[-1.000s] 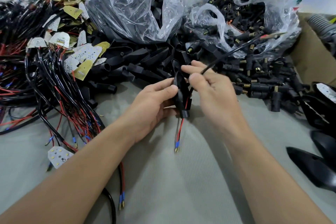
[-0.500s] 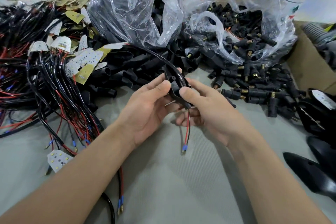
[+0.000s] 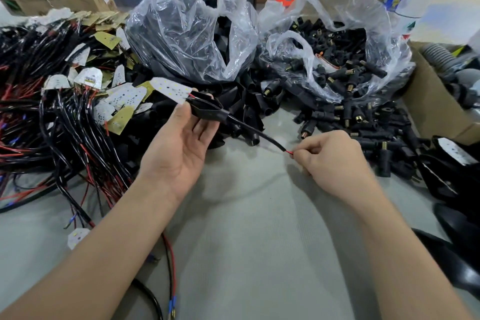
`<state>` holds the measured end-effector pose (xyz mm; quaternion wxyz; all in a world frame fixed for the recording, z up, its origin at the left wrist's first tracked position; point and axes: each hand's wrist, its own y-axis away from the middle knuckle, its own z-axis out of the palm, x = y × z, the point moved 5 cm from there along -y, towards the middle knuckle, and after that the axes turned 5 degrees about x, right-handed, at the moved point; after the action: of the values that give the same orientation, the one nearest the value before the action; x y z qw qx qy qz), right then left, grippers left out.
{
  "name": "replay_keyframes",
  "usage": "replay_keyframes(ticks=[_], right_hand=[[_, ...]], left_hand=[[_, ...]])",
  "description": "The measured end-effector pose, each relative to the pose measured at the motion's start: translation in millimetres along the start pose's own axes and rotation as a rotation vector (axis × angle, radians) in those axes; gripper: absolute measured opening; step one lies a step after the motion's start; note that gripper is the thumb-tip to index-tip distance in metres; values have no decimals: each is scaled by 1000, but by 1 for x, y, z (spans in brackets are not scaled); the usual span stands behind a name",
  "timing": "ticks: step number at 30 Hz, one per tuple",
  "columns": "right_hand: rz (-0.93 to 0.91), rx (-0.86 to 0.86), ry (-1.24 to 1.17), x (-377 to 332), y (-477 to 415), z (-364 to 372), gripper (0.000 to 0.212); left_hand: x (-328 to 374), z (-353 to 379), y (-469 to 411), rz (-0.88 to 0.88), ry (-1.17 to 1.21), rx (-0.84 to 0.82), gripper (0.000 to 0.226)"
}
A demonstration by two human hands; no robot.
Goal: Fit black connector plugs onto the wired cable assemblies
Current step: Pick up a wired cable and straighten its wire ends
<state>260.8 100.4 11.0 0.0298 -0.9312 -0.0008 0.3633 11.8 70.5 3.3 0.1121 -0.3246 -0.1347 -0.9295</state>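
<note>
My left hand (image 3: 179,148) holds a black connector plug (image 3: 207,112) between thumb and fingers. A black cable (image 3: 257,135) runs through the plug. A white LED board (image 3: 171,89) sits at the cable's left end, just past the plug. My right hand (image 3: 330,161) pinches the cable's red wire end (image 3: 291,152), and the cable is stretched straight between both hands. Loose black plugs (image 3: 249,109) lie heaped behind my hands.
A tangle of wired cable assemblies with LED boards (image 3: 65,112) fills the left side. Two clear plastic bags (image 3: 192,26) (image 3: 337,41) of black parts stand at the back. Brass-tipped connectors (image 3: 363,122) lie spilled at the right, next to a cardboard box (image 3: 436,112). Grey cloth (image 3: 246,241) covers the table.
My hands have moved apart. The right hand has slid down the cable to its red wire end and pulled it taut, and the plug now sits up against the LED board.
</note>
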Motion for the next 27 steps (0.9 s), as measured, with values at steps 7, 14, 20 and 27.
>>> replay_keyframes(ticks=[7,14,20,27], right_hand=[[-147,150,150,-27,18,5,51],[-209,-37,-231,-53,34,35,9],[-133,44,-250,-43,28,31,26],[-164,15,-166,-40,27,33,26]], left_hand=[[-8,4,5,-24,-147,-89,59],[-15,9,9,-58,-283,-222,42],[-12,7,5,-33,-201,-128,56],[-9,8,5,-20,-236,-189,48]])
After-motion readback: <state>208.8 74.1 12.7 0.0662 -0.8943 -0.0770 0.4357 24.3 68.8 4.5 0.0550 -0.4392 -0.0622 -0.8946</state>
